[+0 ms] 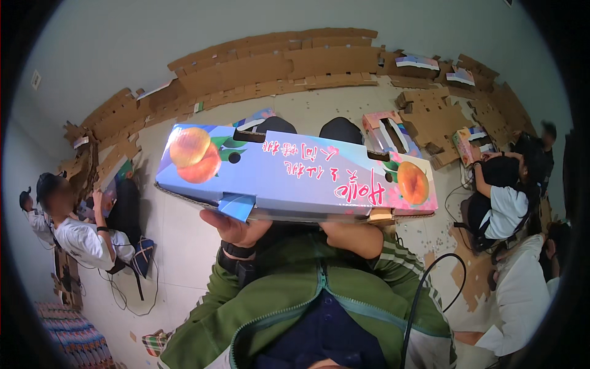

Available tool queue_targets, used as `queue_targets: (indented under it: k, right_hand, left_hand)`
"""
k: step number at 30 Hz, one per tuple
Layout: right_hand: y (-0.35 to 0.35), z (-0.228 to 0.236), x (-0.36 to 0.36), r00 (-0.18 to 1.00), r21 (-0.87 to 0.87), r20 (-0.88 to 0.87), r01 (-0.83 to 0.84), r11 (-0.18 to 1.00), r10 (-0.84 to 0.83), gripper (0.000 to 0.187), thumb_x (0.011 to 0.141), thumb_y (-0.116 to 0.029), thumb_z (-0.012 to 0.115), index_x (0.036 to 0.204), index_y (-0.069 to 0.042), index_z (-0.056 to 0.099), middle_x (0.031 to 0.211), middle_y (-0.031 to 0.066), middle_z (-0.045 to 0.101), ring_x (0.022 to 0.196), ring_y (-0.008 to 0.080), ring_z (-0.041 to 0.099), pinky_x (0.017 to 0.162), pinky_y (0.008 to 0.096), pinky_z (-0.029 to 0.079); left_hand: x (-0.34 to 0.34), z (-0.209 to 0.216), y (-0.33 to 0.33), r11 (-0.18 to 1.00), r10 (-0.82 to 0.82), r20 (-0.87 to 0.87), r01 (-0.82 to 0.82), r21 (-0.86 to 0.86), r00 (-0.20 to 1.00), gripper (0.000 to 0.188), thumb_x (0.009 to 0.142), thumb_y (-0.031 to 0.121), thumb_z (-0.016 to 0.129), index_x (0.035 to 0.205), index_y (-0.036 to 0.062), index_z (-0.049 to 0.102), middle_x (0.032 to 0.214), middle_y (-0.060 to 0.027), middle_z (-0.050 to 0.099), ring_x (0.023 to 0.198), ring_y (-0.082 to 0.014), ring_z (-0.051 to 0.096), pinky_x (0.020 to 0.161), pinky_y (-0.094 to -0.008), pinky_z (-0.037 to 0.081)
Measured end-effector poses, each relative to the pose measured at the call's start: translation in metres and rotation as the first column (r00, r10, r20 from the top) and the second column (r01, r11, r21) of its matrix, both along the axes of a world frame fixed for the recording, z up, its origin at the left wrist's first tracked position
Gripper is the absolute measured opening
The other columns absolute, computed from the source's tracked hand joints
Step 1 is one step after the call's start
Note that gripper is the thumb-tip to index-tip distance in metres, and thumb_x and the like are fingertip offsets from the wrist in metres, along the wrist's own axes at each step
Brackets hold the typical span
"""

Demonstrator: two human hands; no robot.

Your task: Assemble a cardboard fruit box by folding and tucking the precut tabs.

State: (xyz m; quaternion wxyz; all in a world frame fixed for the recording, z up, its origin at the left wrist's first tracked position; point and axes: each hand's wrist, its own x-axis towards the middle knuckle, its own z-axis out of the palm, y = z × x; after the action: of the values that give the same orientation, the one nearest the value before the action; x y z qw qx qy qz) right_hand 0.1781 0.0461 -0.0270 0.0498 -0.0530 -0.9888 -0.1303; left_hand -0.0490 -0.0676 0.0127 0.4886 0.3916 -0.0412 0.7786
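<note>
A long cardboard fruit box (295,172), printed blue, purple and pink with peaches, lies across in front of my body, its lettering upside down to me. Its side has cut-out slots and round holes, and a blue flap (236,207) sticks out along the near edge at the left. My left hand (236,230) grips the box from below near that flap; the thumb shows, while the other fingers are hidden. My right hand (353,238) goes under the near edge right of the middle, beside a small brown tab (380,214). Its fingers are hidden behind the box.
My dark knees (341,131) show beyond the box. Another printed box (390,132) stands past them on the right. Brown cardboard sheets (246,71) line the wall. People sit working at left (92,234) and right (498,190). A black cable (424,283) loops beside my right arm.
</note>
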Motion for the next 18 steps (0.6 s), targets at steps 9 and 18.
queue_targets:
  k: [9,18]
  right_hand:
    - [-0.026,0.084,-0.015,0.971,-0.494,0.231,0.168,0.853,-0.057,0.044,0.090,-0.024,0.063,0.123,0.002,0.052,0.116,0.0269,0.057,0.108,0.0391,0.059,0.091,0.0434,0.047]
    - [-0.052,0.177,-0.047,0.800,-0.428,-0.547,-0.520,0.739,0.246,0.024,0.079,-0.014,0.070,0.095,0.001,0.063,0.100,0.0159,0.061,0.094,0.0304,0.061,0.080,0.0380,0.051]
  left_hand:
    - [-0.007,0.001,0.000,0.962,0.152,0.168,-0.106,-0.252,0.974,0.079,0.090,0.066,0.051,0.153,0.0208,0.033,0.158,-0.0010,0.033,0.145,-0.0261,0.028,0.119,-0.0552,0.017]
    - [-0.003,-0.005,0.003,0.971,0.037,0.181,0.008,-0.238,0.983,0.068,0.098,0.056,0.047,0.150,0.0139,0.037,0.153,-0.0063,0.041,0.141,-0.0264,0.035,0.117,-0.0472,0.026]
